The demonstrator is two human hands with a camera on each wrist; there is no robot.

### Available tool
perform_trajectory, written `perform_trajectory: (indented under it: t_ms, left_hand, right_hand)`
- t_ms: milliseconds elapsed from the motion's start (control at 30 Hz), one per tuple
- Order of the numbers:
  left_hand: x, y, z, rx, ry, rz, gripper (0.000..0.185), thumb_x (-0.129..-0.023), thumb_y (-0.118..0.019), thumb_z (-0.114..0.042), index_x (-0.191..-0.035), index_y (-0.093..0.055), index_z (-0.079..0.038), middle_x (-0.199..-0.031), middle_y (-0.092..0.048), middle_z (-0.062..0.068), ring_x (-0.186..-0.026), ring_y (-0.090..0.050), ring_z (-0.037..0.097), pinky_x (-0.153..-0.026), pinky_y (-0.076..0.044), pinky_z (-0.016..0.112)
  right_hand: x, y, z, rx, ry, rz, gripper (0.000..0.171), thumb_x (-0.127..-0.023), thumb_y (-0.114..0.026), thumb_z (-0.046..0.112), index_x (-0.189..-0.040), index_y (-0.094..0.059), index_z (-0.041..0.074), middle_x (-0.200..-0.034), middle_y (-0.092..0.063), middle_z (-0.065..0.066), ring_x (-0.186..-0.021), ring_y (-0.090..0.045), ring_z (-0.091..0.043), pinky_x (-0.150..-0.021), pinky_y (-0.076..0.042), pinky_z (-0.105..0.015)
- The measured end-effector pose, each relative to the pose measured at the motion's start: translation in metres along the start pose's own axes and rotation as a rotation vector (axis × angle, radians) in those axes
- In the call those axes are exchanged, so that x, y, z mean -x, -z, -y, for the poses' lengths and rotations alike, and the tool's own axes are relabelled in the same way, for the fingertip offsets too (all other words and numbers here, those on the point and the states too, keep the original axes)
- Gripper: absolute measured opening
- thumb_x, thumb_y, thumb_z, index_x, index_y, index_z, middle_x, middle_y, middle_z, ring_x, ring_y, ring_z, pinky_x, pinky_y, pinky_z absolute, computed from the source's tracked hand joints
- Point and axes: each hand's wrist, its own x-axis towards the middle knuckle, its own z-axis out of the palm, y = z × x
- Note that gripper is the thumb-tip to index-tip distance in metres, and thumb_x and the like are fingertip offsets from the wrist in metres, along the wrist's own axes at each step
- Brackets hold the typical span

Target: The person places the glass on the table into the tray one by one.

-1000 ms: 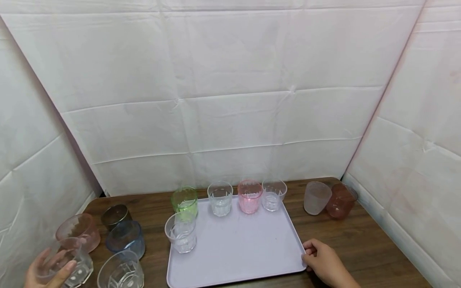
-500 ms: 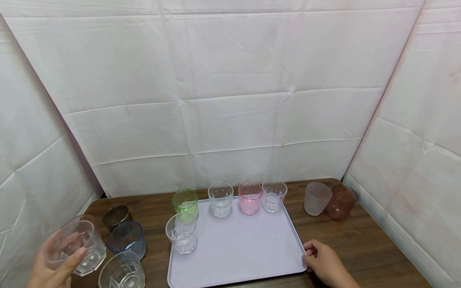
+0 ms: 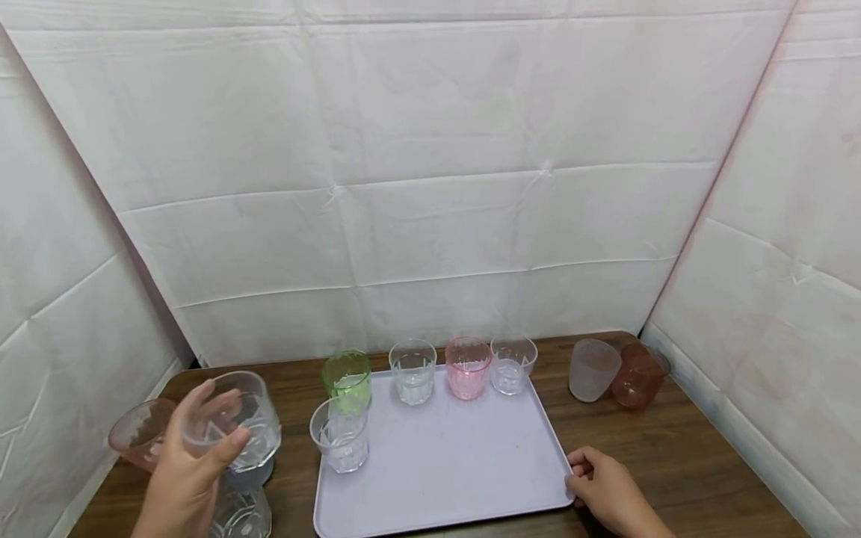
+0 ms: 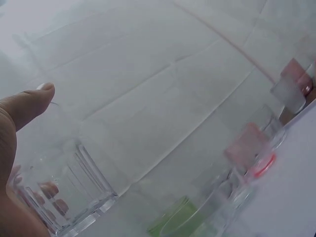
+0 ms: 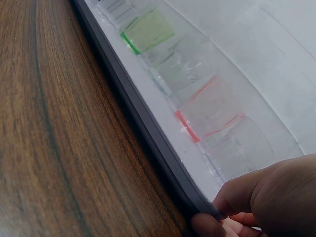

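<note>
My left hand (image 3: 181, 463) grips a clear faceted glass (image 3: 258, 437), held tilted in the air left of the tray; the left wrist view shows fingers through its wall. Thumb and fingers of my right hand (image 3: 608, 489) pinch the right edge of a pale lilac tray (image 3: 464, 471) near its front corner. Along the tray's back stand a green glass (image 3: 346, 377), a clear glass (image 3: 413, 377), a pink glass (image 3: 467, 370) and another clear glass (image 3: 510, 370). A further clear glass (image 3: 341, 441) stands at the tray's left side.
On the wooden table (image 3: 693, 471), a pink bowl-like glass (image 3: 137, 441) stands far left. A blue glass (image 3: 258, 476) and a clear glass (image 3: 245, 521) are partly hidden by my left hand and its glass. A frosted cup (image 3: 592, 370) and a dark red glass (image 3: 635, 377) stand right.
My left hand has lifted the clear glass from the far left and carried it right, now in front of the dark and blue glasses. My right hand stays on the tray edge.
</note>
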Motion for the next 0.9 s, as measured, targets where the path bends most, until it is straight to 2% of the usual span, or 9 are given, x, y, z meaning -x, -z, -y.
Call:
perform_trajectory:
  t_ms: [67,300,400,533,733,900]
  left_hand:
    - [-0.002,-0.014,0.003,-0.021,-0.005,0.019,0.068,-0.092,-0.060,0.015,-0.146,-0.036,-0.020,-0.133,-0.056,-0.003,-0.122,-0.048,0.010,-0.093,-0.045,0.018]
    - [-0.008,-0.058,0.010,-0.138,0.095,0.042,0.071,-0.091,-0.067,0.008,-0.147,-0.035,-0.023,-0.133,-0.052,-0.005,-0.122,-0.042,0.015,-0.094,-0.042,0.020]
    - [-0.011,-0.077,0.012,-0.143,0.124,0.034,0.075,-0.087,-0.071,0.006,-0.148,-0.035,-0.017,-0.132,-0.054,-0.004,-0.122,-0.043,0.016,-0.096,-0.042,0.022]
    - [-0.014,-0.100,0.017,-0.151,0.182,0.049,0.081,-0.084,-0.076,0.002,-0.151,-0.031,-0.009,-0.135,-0.051,0.004,-0.124,-0.044,0.019,-0.098,-0.043,0.023]
    - [-0.014,-0.125,0.039,-0.134,0.213,0.131,0.088,-0.082,-0.082,-0.009,-0.152,-0.029,-0.004,-0.142,-0.045,0.022,-0.128,-0.043,0.030,-0.100,-0.045,0.027]
    - [-0.013,-0.138,0.060,-0.143,0.231,0.178,0.092,-0.080,-0.086,-0.015,-0.151,-0.030,-0.003,-0.145,-0.044,0.026,-0.135,-0.041,0.038,-0.105,-0.043,0.035]
  right_hand:
    - [0.000,0.000,0.000,0.002,0.000,0.000,0.017,-0.082,-0.068,-0.003,-0.099,-0.064,-0.002,-0.078,-0.057,-0.003,-0.063,-0.057,-0.017,-0.056,-0.051,-0.028]
    - [0.001,-0.001,0.002,-0.009,0.001,0.000,0.017,-0.081,-0.068,-0.003,-0.098,-0.064,-0.002,-0.078,-0.057,-0.004,-0.062,-0.057,-0.017,-0.056,-0.051,-0.028]
    - [0.001,0.000,0.002,-0.010,0.007,-0.001,0.017,-0.081,-0.067,-0.003,-0.098,-0.064,-0.002,-0.077,-0.057,-0.004,-0.060,-0.057,-0.017,-0.055,-0.051,-0.028]
    - [0.001,0.000,0.001,-0.006,0.006,0.003,0.018,-0.082,-0.067,-0.003,-0.099,-0.065,-0.002,-0.078,-0.058,-0.004,-0.060,-0.058,-0.017,-0.056,-0.051,-0.028]
    - [0.001,0.001,0.001,0.006,-0.005,0.006,0.018,-0.082,-0.067,-0.002,-0.101,-0.065,-0.001,-0.079,-0.058,-0.003,-0.062,-0.057,-0.016,-0.056,-0.051,-0.027]
    - [0.000,0.001,0.002,0.003,-0.025,0.014,0.019,-0.083,-0.067,-0.002,-0.102,-0.065,-0.002,-0.080,-0.058,-0.004,-0.063,-0.058,-0.017,-0.057,-0.052,-0.028]
